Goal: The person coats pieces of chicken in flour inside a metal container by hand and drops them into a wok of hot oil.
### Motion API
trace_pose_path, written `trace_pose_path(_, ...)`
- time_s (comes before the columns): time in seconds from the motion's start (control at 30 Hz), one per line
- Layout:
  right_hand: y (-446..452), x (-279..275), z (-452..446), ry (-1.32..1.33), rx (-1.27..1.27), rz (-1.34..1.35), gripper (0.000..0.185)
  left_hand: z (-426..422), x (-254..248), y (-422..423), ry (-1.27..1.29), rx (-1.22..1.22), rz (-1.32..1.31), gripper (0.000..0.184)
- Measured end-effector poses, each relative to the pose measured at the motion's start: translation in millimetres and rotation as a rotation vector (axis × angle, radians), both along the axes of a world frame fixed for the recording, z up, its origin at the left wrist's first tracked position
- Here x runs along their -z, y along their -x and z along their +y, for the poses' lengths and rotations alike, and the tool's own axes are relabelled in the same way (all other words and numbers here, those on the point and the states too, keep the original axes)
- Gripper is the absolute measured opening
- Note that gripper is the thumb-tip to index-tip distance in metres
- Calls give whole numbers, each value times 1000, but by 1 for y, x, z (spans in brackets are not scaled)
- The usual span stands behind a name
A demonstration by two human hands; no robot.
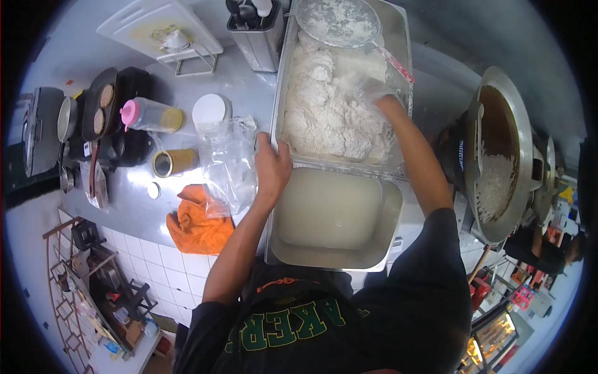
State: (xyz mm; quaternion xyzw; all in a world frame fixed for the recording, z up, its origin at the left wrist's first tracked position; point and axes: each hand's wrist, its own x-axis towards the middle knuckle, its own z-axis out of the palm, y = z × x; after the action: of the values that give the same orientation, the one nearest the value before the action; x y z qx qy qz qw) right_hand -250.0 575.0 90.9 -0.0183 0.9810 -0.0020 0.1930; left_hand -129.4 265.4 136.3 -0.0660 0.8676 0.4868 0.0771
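Note:
A deep metal tray [280, 93] is heaped with clumpy white flour [330, 112]. My left hand [272, 167] grips the left rim of this tray near its front corner, fingers and thumb around the edge. My right hand [377, 93] is in the right part of the flour, coated white and smeared by motion, so its fingers do not show clearly. A round sieve [339, 22] dusted with flour rests across the far end, its red-and-white handle [396, 63] reaching the right rim. Directly in front of me, a second metal pan [398, 218] contains cloudy pale liquid [330, 209].
Left on the steel counter are clear plastic bags [230, 165], an orange cloth [199, 224], an open can [174, 162], a pink-capped bottle [152, 115] and a white lid [210, 109]. A large wok [526, 149] stands right. A utensil holder [258, 47] is behind. Another person [539, 249] appears far right.

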Motion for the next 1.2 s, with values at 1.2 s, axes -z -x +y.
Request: trace_pose_path(1.2,16,-45,-155,-420,-506,-50,31,2,27,-2,22,-126,99,29)
